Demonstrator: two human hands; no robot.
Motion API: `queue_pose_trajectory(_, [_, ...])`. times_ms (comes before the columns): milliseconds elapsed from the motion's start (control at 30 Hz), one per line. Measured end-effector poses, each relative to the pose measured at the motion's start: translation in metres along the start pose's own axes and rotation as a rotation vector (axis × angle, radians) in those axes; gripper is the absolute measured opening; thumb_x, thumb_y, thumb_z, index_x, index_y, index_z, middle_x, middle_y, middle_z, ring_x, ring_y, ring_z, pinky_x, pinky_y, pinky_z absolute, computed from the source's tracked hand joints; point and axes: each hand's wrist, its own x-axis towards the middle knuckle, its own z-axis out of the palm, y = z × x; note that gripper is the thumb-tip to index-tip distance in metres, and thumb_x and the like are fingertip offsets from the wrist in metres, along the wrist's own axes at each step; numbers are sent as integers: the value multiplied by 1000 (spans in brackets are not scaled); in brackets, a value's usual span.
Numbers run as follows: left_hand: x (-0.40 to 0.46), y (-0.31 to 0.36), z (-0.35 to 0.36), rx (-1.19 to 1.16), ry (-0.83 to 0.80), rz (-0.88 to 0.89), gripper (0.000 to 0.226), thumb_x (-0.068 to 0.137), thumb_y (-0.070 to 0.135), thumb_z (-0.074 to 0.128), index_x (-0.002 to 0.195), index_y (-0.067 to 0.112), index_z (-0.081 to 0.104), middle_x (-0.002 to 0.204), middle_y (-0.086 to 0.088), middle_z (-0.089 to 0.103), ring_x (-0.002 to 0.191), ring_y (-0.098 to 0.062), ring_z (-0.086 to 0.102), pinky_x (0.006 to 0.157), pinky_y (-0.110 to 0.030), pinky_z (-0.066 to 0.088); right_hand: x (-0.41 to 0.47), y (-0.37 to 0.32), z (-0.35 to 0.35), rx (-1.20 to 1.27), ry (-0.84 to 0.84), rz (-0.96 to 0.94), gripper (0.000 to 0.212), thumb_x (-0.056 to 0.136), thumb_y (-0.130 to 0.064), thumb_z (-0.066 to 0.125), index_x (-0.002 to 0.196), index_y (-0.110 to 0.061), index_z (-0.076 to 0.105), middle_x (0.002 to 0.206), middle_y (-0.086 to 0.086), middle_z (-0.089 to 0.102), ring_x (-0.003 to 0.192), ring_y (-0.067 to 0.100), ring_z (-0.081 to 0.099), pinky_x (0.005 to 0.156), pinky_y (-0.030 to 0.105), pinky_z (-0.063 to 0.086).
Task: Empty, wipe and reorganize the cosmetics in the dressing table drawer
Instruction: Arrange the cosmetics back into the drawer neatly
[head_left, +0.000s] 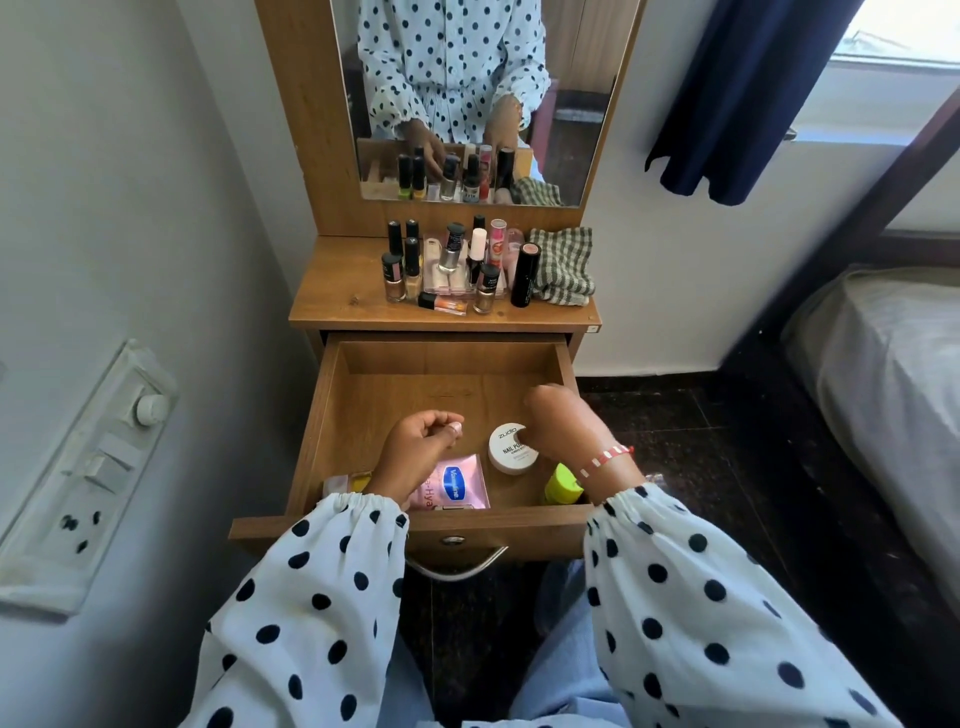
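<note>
The wooden drawer (332, 415) of the dressing table is pulled out. Its back half is bare. Near the front lie a pink Vaseline sachet (457, 486), a white round nail polish remover jar (506, 452), a yellow-green capped bottle (561, 486) and a small packet (343, 483) in the left corner. My left hand (415, 452) hovers over the sachet with its fingers curled and nothing visible in it. My right hand (561, 423) hangs over the jar's right edge, fingertips at its rim; whether it grips the jar is hidden.
On the tabletop (332, 306) stand several nail polish bottles (395, 275), a black lipstick tube (524, 275) and a green checked cloth (563, 265) below the mirror (571, 104). A switch panel (88, 467) is on the left wall, a bed (883, 374) on the right.
</note>
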Motion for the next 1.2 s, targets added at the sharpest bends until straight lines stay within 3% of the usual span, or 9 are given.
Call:
queue_pose_trajectory(167, [-2, 0, -2, -34, 40, 12, 13, 90, 8, 53, 95, 14, 64, 99, -9, 67, 93, -20, 63, 85, -31, 52, 24, -10, 23, -123, -209, -14, 38, 81, -13, 68, 116, -3, 58, 115, 13, 64, 104, 28, 62, 84, 31, 49])
queue_pose_trajectory(367, [1, 0, -6, -114, 43, -20, 15, 90, 7, 51, 90, 17, 63, 95, -8, 67, 89, -17, 63, 76, -22, 52, 30, -9, 33, -141, -216, -29, 51, 74, -16, 76, 119, -3, 56, 119, 13, 62, 108, 29, 60, 89, 33, 49])
queue_pose_trajectory(467, [1, 0, -6, -113, 32, -23, 15, 90, 6, 51, 91, 16, 63, 94, -7, 67, 90, -18, 63, 78, -24, 52, 32, -8, 31, -105, -237, -11, 82, 67, -17, 81, 135, -4, 37, 127, 14, 56, 116, 31, 55, 94, 37, 48])
queue_pose_trajectory(533, [1, 0, -6, -119, 36, -26, 16, 90, 6, 51, 90, 17, 63, 94, -7, 67, 90, -18, 63, 79, -25, 52, 32, -6, 29, -33, -247, 5, 90, 65, -16, 83, 138, -5, 31, 128, 15, 54, 117, 32, 54, 94, 39, 50])
queue_pose_trajectory(733, [1, 1, -5, -100, 61, -49, 12, 91, 11, 53, 96, 15, 62, 103, -9, 67, 94, -20, 64, 79, -29, 54, 20, -1, 9, 474, 11, 0, 43, 72, -8, 76, 109, -7, 53, 112, 12, 63, 103, 25, 60, 84, 34, 53])
queue_pose_trajectory(800, [0, 2, -5, -125, 65, -63, 14, 91, 16, 54, 103, 15, 61, 106, -8, 67, 96, -21, 65, 83, -33, 54, 8, -5, 3, 781, 25, 26, 29, 78, -5, 71, 102, -8, 54, 107, 14, 65, 95, 24, 65, 75, 38, 58])
queue_pose_trajectory(867, [-3, 5, -4, -148, 66, -37, 17, 90, 18, 55, 106, 16, 60, 107, -5, 68, 93, -18, 66, 76, -29, 56, -8, -11, 0, 1053, -18, 38, 19, 83, -3, 64, 98, -9, 54, 105, 14, 66, 87, 19, 68, 65, 32, 60])
queue_pose_trajectory(1033, [-15, 14, -5, -279, 180, 156, 13, 89, 12, 56, 94, 23, 62, 98, 0, 66, 90, -17, 65, 61, -17, 56, -34, -25, -3, 1419, -59, 39, 14, 88, -2, 57, 93, -15, 58, 89, 3, 70, 74, 12, 71, 63, 27, 60])
queue_pose_trajectory(1200, [-21, 16, -9, -305, 266, 214, 17, 89, 11, 56, 89, 27, 61, 90, 9, 65, 84, -12, 64, 53, -10, 50, -39, -36, -2, 1470, -26, 14, 15, 86, -5, 60, 97, -15, 61, 92, 2, 70, 77, 11, 71, 63, 26, 59])
